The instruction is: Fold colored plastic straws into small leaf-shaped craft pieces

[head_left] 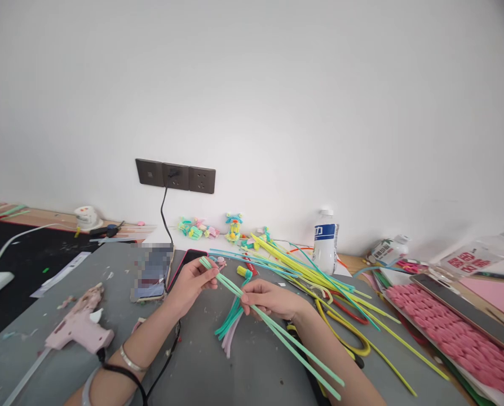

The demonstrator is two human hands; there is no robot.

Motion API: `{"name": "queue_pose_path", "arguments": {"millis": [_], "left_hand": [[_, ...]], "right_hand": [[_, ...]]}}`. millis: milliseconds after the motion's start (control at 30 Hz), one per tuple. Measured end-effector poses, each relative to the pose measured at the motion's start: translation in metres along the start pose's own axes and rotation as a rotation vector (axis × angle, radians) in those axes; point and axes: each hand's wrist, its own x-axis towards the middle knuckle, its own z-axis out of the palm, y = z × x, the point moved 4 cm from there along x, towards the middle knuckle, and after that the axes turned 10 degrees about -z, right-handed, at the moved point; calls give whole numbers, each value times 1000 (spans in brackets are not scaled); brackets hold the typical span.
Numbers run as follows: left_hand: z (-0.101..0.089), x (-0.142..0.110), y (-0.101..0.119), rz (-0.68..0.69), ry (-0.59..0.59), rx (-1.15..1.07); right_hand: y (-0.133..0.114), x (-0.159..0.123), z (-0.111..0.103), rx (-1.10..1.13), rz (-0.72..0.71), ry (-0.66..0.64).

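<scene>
Several light green pipe cleaners stretch between my two hands, bunched close together. My left hand pinches them near their upper left ends. Farther along, my right hand grips them between thumb and fingers, and their free ends run down to the lower right, spreading apart. Beneath them on the grey mat lies a small piece made of bent pipe cleaners, with a yellow top, teal strands and lilac strands.
A pink hot glue gun lies at left, its black cord passing my left forearm. A phone is behind. Yellow pipe cleaners, a white bottle and small pipe-cleaner figures stand toward the wall. Pink woven material is at right.
</scene>
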Motion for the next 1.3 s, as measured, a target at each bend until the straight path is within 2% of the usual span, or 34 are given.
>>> {"name": "queue_pose_path", "arguments": {"millis": [133, 200, 367, 533, 633, 800, 933, 1067, 1167, 1300], "left_hand": [[0, 2, 0, 8, -23, -19], [-2, 3, 0, 1, -4, -37], [-7, 4, -2, -39, 49, -28], [-1, 1, -6, -120, -52, 97], [2, -1, -7, -150, -95, 163], [3, -3, -8, -187, -176, 309], [11, -11, -11, -282, -368, 380], [20, -19, -15, -375, -538, 337], [22, -21, -18, -451, -562, 307], [22, -25, -21, -570, -616, 278]], "right_hand": [[1, -2, 0, 118, 67, -11], [1, -2, -3, 141, 49, 37], [3, -3, -22, 150, -31, 327], [-2, -5, -38, 125, -133, 559], [-5, -7, -40, 62, -162, 610], [-7, -7, -39, -61, -161, 518], [-7, -9, -34, -73, -120, 400], [-6, -7, -18, -52, -39, 204], [-3, -3, -6, -44, -8, 102], [-1, 2, 2, -41, -16, 82]]}}
